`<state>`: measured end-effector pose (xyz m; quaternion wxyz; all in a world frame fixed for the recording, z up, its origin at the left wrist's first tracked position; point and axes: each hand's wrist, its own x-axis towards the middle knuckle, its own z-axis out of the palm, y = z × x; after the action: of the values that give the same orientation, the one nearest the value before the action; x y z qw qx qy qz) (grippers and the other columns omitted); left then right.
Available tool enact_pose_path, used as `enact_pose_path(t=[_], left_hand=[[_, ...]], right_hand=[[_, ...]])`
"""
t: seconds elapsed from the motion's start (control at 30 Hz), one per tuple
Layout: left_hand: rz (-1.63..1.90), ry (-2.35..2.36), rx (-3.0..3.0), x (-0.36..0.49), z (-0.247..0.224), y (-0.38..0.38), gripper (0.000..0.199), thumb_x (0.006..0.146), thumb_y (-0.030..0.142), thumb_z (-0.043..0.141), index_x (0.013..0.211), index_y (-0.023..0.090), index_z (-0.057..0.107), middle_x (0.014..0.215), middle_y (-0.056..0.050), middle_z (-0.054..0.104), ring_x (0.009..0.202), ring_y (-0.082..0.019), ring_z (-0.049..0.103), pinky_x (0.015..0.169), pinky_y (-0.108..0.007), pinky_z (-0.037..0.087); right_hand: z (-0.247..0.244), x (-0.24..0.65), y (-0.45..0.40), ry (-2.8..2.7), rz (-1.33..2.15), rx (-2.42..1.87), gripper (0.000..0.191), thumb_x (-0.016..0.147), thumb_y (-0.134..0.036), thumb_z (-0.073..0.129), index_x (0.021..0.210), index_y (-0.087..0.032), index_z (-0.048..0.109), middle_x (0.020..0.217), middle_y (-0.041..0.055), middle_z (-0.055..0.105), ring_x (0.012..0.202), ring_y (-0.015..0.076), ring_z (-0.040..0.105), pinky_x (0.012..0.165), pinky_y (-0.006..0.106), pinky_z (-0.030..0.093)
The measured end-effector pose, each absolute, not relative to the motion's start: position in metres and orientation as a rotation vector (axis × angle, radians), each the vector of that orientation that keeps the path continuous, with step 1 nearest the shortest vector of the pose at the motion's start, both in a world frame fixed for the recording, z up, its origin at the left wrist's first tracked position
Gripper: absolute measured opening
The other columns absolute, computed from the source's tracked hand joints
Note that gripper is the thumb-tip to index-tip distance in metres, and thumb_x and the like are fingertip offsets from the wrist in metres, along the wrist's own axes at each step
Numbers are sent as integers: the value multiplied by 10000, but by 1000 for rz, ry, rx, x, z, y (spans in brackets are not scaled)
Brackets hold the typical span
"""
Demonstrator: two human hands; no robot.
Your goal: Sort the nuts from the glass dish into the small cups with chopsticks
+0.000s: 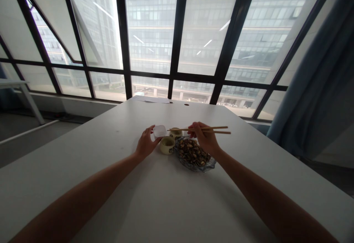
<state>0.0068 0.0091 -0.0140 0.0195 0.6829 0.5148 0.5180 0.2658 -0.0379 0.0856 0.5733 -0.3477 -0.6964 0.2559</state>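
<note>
My left hand (146,141) grips a small white translucent container (160,131) between thumb and fingers, beside two cups. Chopsticks (215,129) are held in my right hand (203,136), their tips pointing left over the rear cup (176,133). The front cup (167,145) is pale yellow with dark marking and stands just below the container. Right of the cups, a crinkled plastic bag (197,168) lies spread with a heap of brown, shell-like pieces (193,151) in it. My right hand is above the back right of this heap. Whether anything is between the chopstick tips is too small to tell.
The white table (155,206) reaches toward large windows. Papers (151,99) lie at its far edge, near two dark round holes. A blue curtain (306,77) hangs at the right. Another white table (12,84) stands at the far left.
</note>
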Motion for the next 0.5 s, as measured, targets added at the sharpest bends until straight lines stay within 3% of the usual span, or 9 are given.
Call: enact_pose_path(t=[0.17, 0.5], left_hand=[[1542, 1656, 2119, 7, -17, 10, 625, 820, 407, 696, 1355, 148, 500, 1198, -156, 653, 989, -257, 653, 827, -406, 564], [1461, 1704, 2151, 3, -20, 13, 583, 831, 353, 656, 1355, 142, 516, 1156, -146, 660, 968, -254, 659, 890, -423, 547]], right_hand=[[109, 292, -32, -1575, 559, -915, 605, 811, -745, 555, 614, -178, 632, 428, 25, 581, 351, 114, 511, 351, 218, 402], [107, 302, -28, -1903, 609, -1002, 622, 859, -719, 509, 605, -164, 626, 429, 24, 585, 343, 107, 532, 337, 187, 397]])
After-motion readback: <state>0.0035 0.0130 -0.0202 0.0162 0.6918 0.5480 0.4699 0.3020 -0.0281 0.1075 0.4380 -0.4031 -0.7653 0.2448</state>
